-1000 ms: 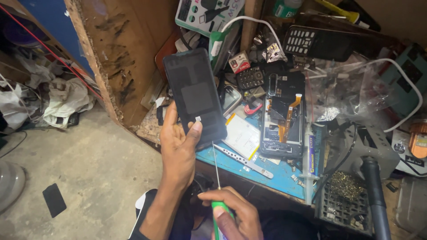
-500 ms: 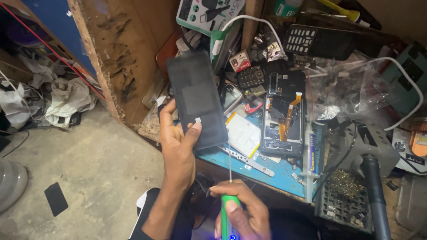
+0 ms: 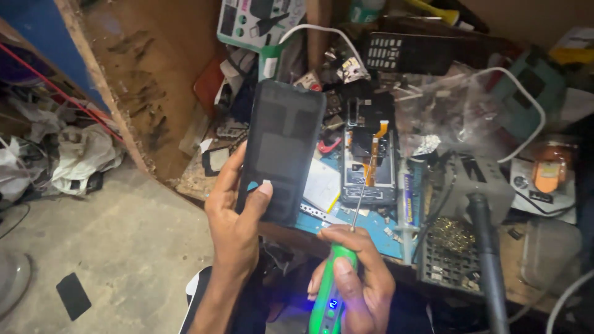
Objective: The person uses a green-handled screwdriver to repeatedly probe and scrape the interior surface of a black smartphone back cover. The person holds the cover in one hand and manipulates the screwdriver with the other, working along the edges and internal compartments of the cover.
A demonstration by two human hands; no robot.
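Dark phone panel [image 3: 281,148], upright, glossy, uncracked.

Both forearms are bare, with no sleeves, watch, rings or gloves showing. The left hand [image 3: 238,213] has a short, pale thumbnail catching the light. The right hand [image 3: 359,272] shows rounded knuckles and short, plain nails.

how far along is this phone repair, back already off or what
Done: the dark back panel is off, held up in the left hand; the opened phone lies on the blue mat, boards exposed. In hand: the right hand holds a green electric screwdriver. Left: apparently inside work and refitting.
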